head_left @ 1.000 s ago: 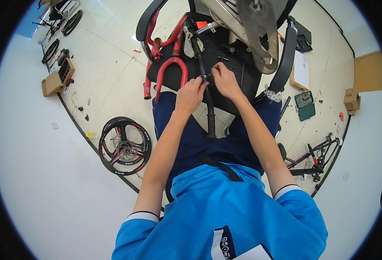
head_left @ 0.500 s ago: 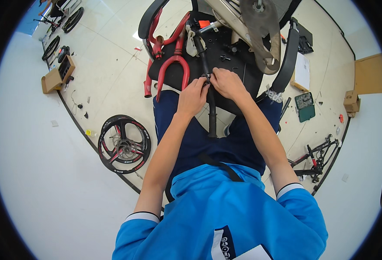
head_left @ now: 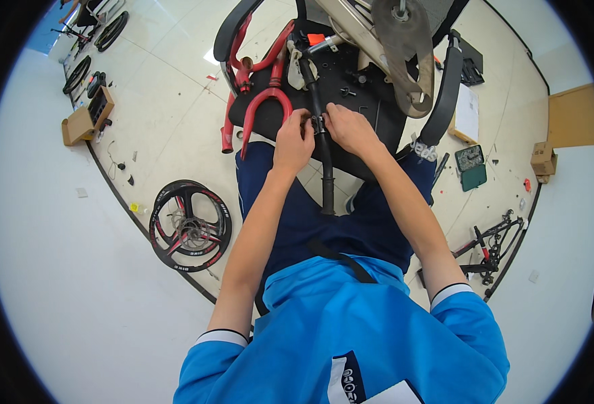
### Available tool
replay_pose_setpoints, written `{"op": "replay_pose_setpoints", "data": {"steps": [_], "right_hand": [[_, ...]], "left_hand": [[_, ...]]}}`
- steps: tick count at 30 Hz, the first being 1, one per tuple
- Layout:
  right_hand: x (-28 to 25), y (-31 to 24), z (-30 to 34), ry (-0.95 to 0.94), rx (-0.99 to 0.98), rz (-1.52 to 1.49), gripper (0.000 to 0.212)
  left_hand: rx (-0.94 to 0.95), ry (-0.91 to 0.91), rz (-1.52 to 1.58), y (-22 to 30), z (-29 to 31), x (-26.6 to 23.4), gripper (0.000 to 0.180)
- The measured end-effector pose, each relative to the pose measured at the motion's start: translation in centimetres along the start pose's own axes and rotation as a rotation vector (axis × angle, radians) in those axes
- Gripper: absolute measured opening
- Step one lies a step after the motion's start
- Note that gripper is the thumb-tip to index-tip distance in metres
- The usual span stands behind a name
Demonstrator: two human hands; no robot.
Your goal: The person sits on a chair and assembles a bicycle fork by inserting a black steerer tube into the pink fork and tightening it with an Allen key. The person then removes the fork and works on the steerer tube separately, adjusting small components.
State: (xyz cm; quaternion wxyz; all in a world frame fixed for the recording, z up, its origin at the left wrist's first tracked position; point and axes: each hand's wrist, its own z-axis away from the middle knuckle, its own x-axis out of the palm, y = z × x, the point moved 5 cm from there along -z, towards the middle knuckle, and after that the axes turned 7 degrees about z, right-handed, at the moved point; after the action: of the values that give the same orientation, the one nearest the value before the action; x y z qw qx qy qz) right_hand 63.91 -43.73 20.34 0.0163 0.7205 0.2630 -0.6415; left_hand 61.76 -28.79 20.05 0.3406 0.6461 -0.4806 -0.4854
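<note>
A black bicycle handlebar [head_left: 325,158] lies lengthwise over the front of a black chair seat [head_left: 351,145], its gripped end pointing toward my lap. Around its middle sits a small clamp [head_left: 318,125] with metallic parts. My right hand [head_left: 351,129] pinches the bar at this clamp from the right. Just left of the clamp is my left hand [head_left: 293,140], its fingers curled and thumb close to the index finger; anything in them is too small to make out. A red bicycle fork [head_left: 267,101] rests on the seat beside my left hand.
A beige bicycle frame [head_left: 357,30] with a grey blade-shaped part [head_left: 398,54] stands on the chair's far right. Small bolts [head_left: 349,91] lie on the seat. On the floor are spoked wheels [head_left: 190,225], a black frame [head_left: 489,252] and a green case [head_left: 472,168].
My left hand has drawn slightly left, away from the clamp, leaving more of it visible. My right hand stays at the bar.
</note>
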Motion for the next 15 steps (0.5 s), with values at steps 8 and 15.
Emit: {"op": "replay_pose_setpoints", "data": {"steps": [8,15], "right_hand": [[-1.0,-0.6,0.4,-0.069,0.019,-0.045,0.014],[-1.5,-1.0,0.7,0.075,-0.062,-0.129,0.016]], "left_hand": [[0.245,-0.224,-0.194,-0.2,-1.7,0.2,0.014],[0.099,-0.152,-0.227,0.1,-2.4,0.0,0.016]]}}
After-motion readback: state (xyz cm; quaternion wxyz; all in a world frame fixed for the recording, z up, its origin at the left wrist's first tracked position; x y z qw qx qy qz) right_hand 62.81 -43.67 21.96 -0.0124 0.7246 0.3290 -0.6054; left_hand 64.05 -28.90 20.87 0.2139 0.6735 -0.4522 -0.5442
